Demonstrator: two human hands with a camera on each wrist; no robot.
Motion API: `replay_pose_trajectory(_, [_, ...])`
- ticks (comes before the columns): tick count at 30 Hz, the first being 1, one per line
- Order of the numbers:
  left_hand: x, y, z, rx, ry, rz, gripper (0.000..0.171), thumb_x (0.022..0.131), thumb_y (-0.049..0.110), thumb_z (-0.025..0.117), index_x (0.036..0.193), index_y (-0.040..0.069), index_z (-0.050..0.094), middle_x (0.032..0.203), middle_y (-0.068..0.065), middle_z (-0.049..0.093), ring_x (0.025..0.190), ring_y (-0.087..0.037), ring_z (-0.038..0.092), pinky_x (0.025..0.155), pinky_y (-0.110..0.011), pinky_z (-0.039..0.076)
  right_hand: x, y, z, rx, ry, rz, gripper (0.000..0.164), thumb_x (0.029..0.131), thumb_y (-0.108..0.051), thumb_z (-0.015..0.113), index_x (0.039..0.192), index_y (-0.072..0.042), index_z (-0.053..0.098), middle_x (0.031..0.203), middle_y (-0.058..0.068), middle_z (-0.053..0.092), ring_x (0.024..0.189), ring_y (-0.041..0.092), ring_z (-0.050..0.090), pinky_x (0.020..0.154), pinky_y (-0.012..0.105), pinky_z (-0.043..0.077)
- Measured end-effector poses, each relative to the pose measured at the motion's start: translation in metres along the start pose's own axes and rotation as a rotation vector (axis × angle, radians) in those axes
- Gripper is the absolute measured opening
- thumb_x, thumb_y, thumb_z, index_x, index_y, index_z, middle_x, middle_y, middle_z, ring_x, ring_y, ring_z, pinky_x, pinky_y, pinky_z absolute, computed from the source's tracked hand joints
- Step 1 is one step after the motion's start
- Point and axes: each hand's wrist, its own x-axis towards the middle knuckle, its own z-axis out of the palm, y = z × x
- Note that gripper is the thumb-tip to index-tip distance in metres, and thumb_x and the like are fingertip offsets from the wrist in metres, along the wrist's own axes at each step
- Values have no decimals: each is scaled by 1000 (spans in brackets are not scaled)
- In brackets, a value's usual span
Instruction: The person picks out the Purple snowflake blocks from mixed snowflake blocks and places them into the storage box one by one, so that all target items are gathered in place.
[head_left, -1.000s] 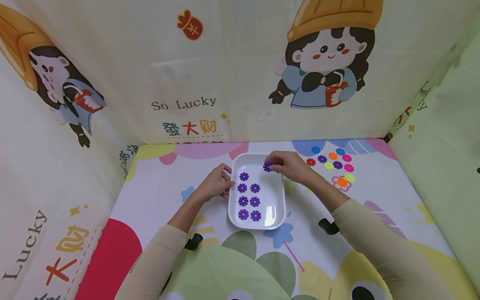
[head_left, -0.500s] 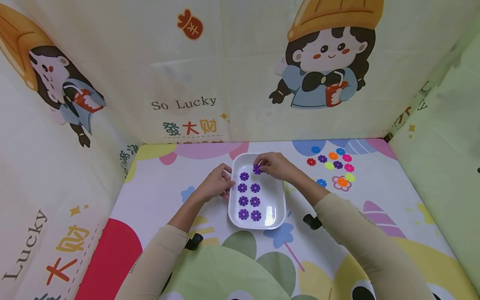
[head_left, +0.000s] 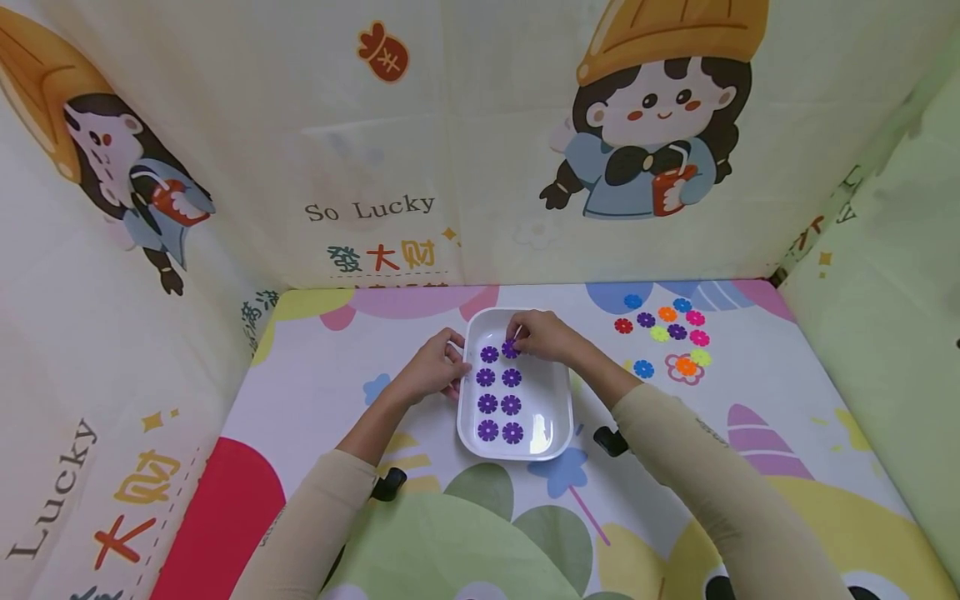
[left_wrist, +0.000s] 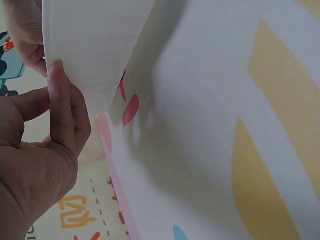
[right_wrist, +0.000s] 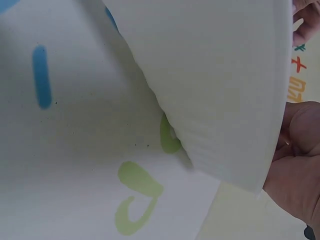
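A white rectangular tray (head_left: 551, 392) stands on the table in the head view. My left hand (head_left: 433, 365) grips its left rim, and the left wrist view shows the fingers (left_wrist: 60, 107) against the tray's wall (left_wrist: 95, 45). Over the tray's far part, my right hand (head_left: 547, 336) pinches a purple flower-shaped notched disc (head_left: 510, 348) between thumb and fingertips. Several matching purple discs (head_left: 487, 404) lie in two columns in the tray's left half; the held one is at the far end of the second column. In the right wrist view the tray wall (right_wrist: 225, 90) hides the fingertips.
To the right of the tray, loose notched discs in several colours lie on the patterned tablecloth (head_left: 622, 433), including a red disc (head_left: 623, 326), a blue disc (head_left: 643, 368) and an orange disc (head_left: 686, 366). A printed cloth wall (head_left: 487, 167) rises behind the table.
My right hand has carried the purple disc leftward and slightly nearer, from the tray's far right corner to the second column. The blue disc beside its forearm is now uncovered. My left hand stays put.
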Motion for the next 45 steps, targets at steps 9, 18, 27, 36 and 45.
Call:
replay_pose_trajectory(9, [2,-3,0,-10,-5,8,37,99,4,64,132,3,46,98,-14,60,61,-18,64,58,-42,66,8,1,3,-52,-5,17,5,95,-3,70,100,-4,73,100,13,74,85,21,69,72,26,62])
replay_pose_trajectory(18, [3,-3,-1,-11,-6,14,37,99,4,65,131,4,47,96,-14,61,60,-19,64,57,-41,66,17,8,11,-120,30,38,3,93,-3,73,96,-4,74,94,11,74,82,22,68,74,29,62])
replay_pose_trajectory(27, [4,-7,-1,0,-3,18,37,99,5,65,131,4,47,96,-14,60,60,-20,64,60,-46,66,19,9,19,-161,93,50,4,95,-7,73,94,-3,75,93,12,75,84,23,70,78,31,64])
replay_pose_trajectory(36, [3,-5,0,2,1,11,38,99,5,66,132,5,47,97,-14,61,60,-20,65,57,-41,66,18,4,20,-252,93,59,5,95,-7,73,93,-3,73,89,11,72,82,23,66,76,32,63])
replay_pose_trajectory(45, [4,-5,0,6,3,2,38,99,5,66,132,5,47,97,-14,61,60,-20,65,59,-43,66,18,5,20,-247,84,60,5,95,-7,72,95,-2,73,91,12,72,82,23,67,75,31,63])
